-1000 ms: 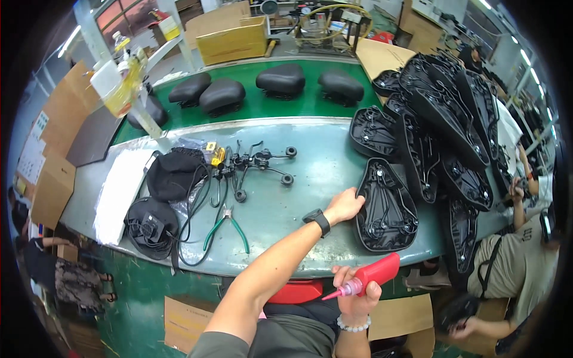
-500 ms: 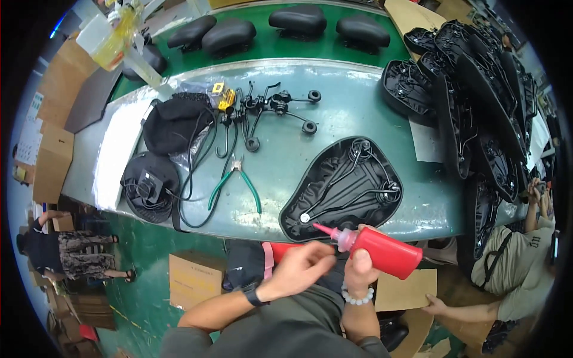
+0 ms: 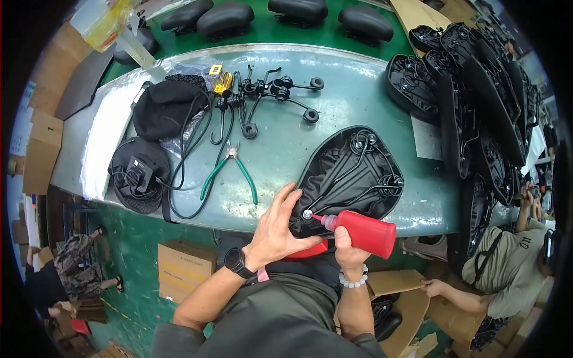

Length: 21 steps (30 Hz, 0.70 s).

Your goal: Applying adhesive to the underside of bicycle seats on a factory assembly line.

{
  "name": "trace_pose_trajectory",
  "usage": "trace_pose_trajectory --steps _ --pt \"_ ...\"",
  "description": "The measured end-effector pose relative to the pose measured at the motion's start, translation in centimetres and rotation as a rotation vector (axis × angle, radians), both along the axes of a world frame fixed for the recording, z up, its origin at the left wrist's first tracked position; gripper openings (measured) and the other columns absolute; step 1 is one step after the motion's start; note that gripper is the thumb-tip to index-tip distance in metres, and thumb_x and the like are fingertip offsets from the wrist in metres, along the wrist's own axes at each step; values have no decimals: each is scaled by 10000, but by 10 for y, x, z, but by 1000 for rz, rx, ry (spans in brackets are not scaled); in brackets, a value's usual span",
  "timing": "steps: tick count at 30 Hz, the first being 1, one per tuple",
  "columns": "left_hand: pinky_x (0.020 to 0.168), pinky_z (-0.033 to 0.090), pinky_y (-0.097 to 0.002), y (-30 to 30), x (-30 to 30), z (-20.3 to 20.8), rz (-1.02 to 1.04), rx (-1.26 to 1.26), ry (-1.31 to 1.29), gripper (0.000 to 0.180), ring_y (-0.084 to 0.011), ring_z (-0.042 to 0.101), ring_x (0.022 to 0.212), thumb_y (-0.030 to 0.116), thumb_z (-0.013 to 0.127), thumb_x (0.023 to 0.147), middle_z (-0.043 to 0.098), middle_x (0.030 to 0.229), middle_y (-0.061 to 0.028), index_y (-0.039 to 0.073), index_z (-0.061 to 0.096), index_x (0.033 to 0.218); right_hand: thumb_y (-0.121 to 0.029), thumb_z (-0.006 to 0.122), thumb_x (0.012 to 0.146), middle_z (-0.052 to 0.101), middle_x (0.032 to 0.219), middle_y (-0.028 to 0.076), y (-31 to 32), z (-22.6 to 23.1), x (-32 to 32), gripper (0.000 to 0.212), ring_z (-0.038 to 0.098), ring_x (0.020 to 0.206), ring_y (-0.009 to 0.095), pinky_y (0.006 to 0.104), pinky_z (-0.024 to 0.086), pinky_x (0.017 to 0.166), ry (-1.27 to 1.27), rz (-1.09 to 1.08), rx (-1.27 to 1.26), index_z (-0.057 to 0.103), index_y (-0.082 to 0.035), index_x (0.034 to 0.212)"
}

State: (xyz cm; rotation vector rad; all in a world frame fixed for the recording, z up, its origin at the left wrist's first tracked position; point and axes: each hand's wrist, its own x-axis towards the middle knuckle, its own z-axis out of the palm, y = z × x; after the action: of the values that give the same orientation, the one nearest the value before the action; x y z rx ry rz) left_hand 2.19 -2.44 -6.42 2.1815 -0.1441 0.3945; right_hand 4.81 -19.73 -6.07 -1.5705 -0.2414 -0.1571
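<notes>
A long, shiny grey-green bench (image 3: 268,158) is stretching across the scene. On its left, a flat white sheet (image 3: 113,131) is lying beside a soft black cloth bundle (image 3: 170,107), with a round black mesh piece (image 3: 140,186) sitting nearer. Toward the far middle, black metal brackets with round ends (image 3: 277,90) are resting beyond open green-handled pliers (image 3: 250,184). An upturned, wedge-shaped black seat (image 3: 343,182) is lying at the near edge, while a heap of similar black seats (image 3: 471,98) is covering the right side.
</notes>
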Motion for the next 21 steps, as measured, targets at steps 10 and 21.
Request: trace_pose_trajectory --steps 10,21 --pt "898 481 -455 0 1 4 -2 -5 26 980 -446 497 1142 326 862 576 377 1351 -264 22 339 1346 -24 662 785 636 929 122 1 9 4 216 612 838 221 330 492 749 -36 52 -49 618 38 987" --pt "999 420 -414 43 -11 35 -122 57 239 928 -401 459 1224 263 856 584 393 1377 -246 4 384 1339 -315 635 777 610 835 121 -14 21 -7 454 552 580 170 275 453 514 171 -314 404 575 40 1053"
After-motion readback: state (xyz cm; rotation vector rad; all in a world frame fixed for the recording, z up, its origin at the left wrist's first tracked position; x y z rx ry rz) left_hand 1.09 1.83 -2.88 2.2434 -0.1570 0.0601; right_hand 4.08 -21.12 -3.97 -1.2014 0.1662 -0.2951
